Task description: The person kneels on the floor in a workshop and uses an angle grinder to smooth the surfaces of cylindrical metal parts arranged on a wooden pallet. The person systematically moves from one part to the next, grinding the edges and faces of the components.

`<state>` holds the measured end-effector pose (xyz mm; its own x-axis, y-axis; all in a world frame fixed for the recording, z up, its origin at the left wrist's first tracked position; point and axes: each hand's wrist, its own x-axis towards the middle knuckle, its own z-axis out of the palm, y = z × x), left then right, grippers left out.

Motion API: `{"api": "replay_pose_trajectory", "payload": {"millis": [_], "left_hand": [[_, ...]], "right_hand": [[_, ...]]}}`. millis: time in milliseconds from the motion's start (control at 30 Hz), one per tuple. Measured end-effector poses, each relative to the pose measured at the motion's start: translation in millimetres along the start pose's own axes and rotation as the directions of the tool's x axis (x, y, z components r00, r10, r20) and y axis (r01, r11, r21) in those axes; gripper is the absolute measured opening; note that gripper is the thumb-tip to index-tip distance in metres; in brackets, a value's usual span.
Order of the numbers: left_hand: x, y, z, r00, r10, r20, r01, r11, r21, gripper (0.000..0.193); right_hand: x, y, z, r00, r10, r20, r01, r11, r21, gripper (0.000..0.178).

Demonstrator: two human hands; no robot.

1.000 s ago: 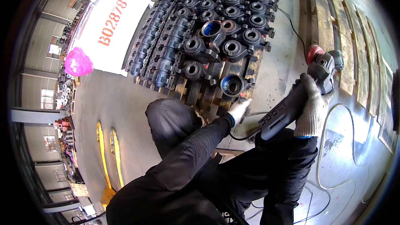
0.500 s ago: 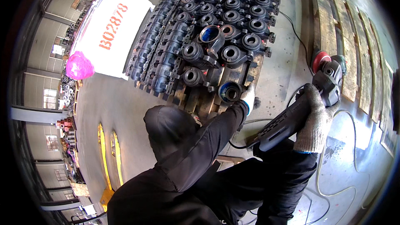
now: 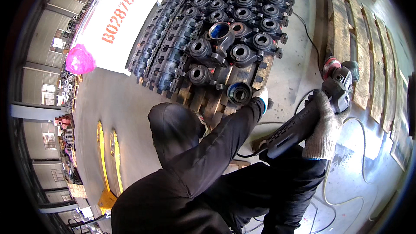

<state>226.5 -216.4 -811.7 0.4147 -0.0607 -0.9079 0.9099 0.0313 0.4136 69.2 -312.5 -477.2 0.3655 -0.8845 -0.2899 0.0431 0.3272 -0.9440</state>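
Head view: the pallet (image 3: 239,75) is largely hidden under black parts (image 3: 243,60), the farthest cut off by the top edge. The grinder (image 3: 295,130) slants upward, the right hand's (image 3: 323,125) fingers closed around its body. 1 blue-lined casting (image 3: 239,93) sits at the pallet's near right end. At its right rim is the left hand (image 3: 261,95), fingers mostly obscured; whether they grip, I cannot tell.

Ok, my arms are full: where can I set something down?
Bare floor lies between the castings and yellow forks, and between the castings and right pallet, a cable aside. Crowded: among the castings, and right of the right hand, where a hose winds.
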Motion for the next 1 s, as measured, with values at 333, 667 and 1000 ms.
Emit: {"api": "replay_pose_trajectory", "payload": {"millis": [333,667,1000], "left_hand": [[-74.2,-9.0,-41.3,0.969,0.058,0.24,-0.175,0.847,0.502,0.051],[-198.5,3.6,-112.1,0.753,0.164,0.637,-0.531,0.723,0.442,0.055],[-260.3,19.1,-139.7,0.656,0.099,0.748,-0.585,0.694,0.421,0.087]], "right_hand": [[1.9,0.2,10.2,0.999,0.011,0.049,-0.01,1.0,-0.013,0.087],[-13.0,36.8,44.2,0.99,0.002,0.139,0.023,0.983,-0.182,0.091],[-30.8,113.0,74.8,0.955,0.061,0.291,0.073,0.901,-0.429,0.096]]}}
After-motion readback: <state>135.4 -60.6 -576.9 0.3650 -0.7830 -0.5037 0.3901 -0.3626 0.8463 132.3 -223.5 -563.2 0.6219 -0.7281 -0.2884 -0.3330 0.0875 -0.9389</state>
